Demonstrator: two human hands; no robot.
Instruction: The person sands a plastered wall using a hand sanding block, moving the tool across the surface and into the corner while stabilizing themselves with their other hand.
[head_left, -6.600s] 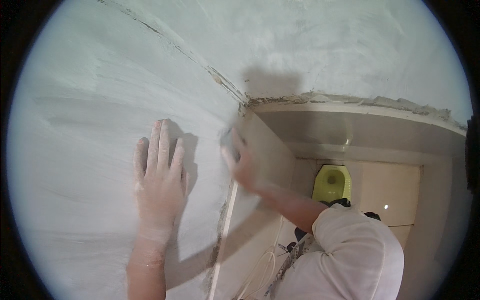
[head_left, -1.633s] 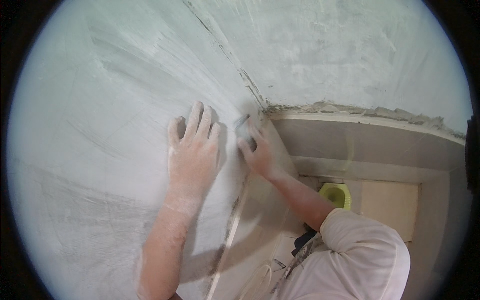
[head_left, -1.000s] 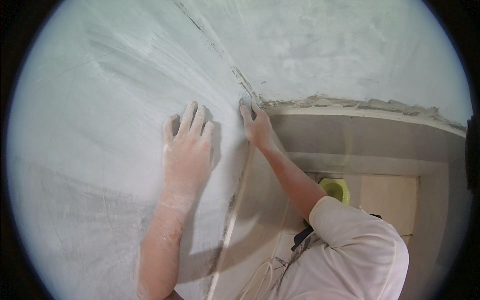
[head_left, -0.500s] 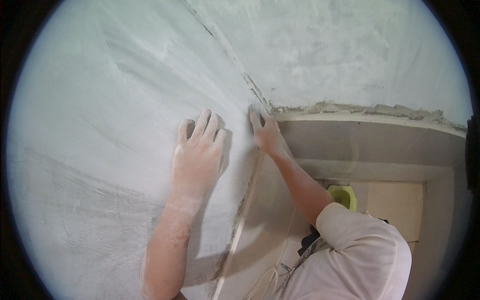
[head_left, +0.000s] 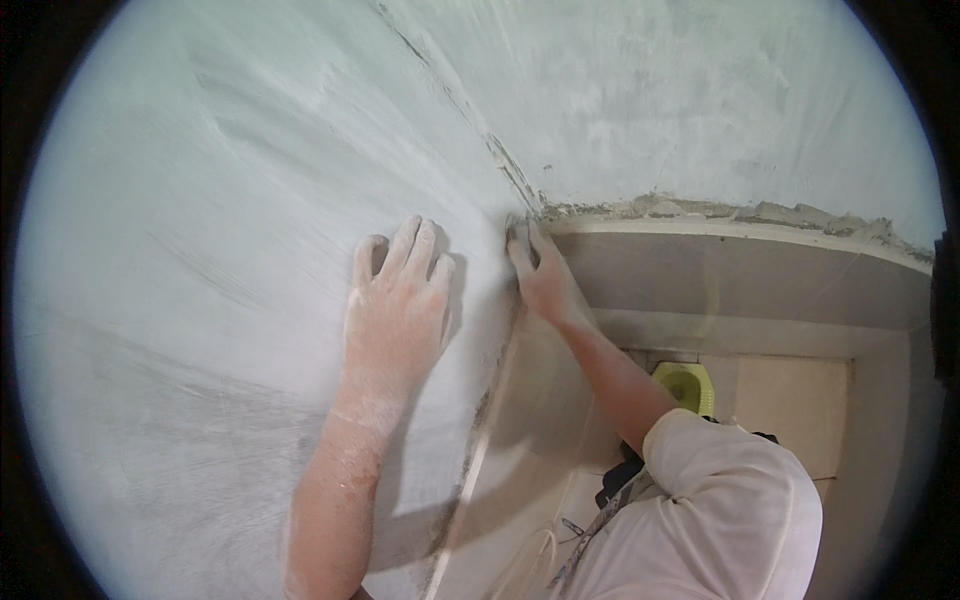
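Observation:
My left hand [head_left: 395, 310], coated in pale dust, rests against the grey-white plastered wall [head_left: 200, 220]. Its fingers are slightly bent and apart, with nothing in them. Farther up and to the right, my right hand [head_left: 545, 280] reaches to the corner where the plaster crack [head_left: 508, 165] meets the top of the tiles. Its fingers are pinched close to the wall around something thin and greyish, mostly hidden, whose kind I cannot make out.
A rough mortar edge [head_left: 760, 215] runs rightward above the tiled wall [head_left: 720, 275]. Below lie a yellow-green squat toilet [head_left: 684, 388], beige floor tiles [head_left: 790, 400] and a pale cable [head_left: 530, 565]. My white sleeve [head_left: 720, 470] fills the lower right.
My right hand has shifted slightly right and down along the corner. My left hand stays almost where it was on the wall.

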